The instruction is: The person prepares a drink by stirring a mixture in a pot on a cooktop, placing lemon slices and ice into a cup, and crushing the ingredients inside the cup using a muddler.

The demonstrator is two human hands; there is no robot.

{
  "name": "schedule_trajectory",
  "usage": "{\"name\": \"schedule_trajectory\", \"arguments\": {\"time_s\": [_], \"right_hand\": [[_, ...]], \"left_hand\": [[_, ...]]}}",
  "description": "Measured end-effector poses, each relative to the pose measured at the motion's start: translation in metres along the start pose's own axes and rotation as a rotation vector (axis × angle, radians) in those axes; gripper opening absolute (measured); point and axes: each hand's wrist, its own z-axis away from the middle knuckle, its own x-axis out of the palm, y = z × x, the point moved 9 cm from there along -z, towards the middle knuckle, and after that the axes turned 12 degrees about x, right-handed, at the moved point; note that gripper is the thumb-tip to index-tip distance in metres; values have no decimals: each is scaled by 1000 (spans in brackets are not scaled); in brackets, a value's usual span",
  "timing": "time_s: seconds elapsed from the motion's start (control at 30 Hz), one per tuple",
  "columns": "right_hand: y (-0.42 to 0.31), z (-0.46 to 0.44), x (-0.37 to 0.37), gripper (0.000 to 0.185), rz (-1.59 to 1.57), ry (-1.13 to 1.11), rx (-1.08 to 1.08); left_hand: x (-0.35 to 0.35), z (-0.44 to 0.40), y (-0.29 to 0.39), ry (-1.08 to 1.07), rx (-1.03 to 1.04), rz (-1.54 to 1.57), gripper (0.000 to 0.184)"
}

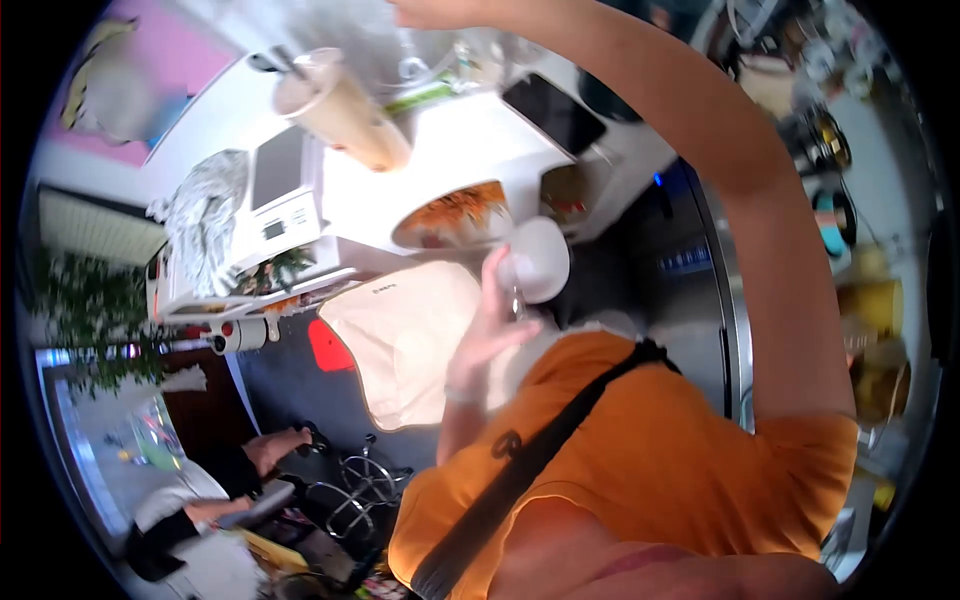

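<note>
My left hand point(483, 325) is closed around a white, rounded container point(541, 260) in front of my body. A small shiny piece shows by the fingers, too blurred to name. My right arm reaches across the top of the view. Only part of my right hand point(428, 12) shows at the upper edge, with its fingers cut off. Below that arm, a tall beige cup point(345, 112) with dark-handled utensils stands on the white table point(450, 150). A black flat device point(553, 113) lies farther right.
A white kitchen scale point(281, 190) sits beside crumpled clear plastic point(205, 210). A cream panel with a dark edge point(400, 350) is near my left arm, by a red object point(330, 346). Another person point(195, 510) is at lower left, near a swivel chair base point(362, 492).
</note>
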Motion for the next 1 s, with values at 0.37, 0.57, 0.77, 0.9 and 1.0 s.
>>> {"name": "schedule_trajectory", "arguments": {"time_s": [0.37,0.57,0.77,0.9,1.0], "right_hand": [[-25,397,-129,25,-289,-201,1285],[-33,547,-199,17,-675,474,1761],[-32,667,-231,10,-862,901,1844],[-26,705,-239,9,-775,1091,1852],[-23,731,-237,7,-961,1069,1894]], "left_hand": [[160,-76,-72,-540,8,-501,109],[250,-80,-133,-887,-130,-283,113],[331,-69,-174,-933,-516,138,64],[374,-68,-193,-1017,-446,-126,41],[399,-63,-205,-1052,-457,-143,42]]}}
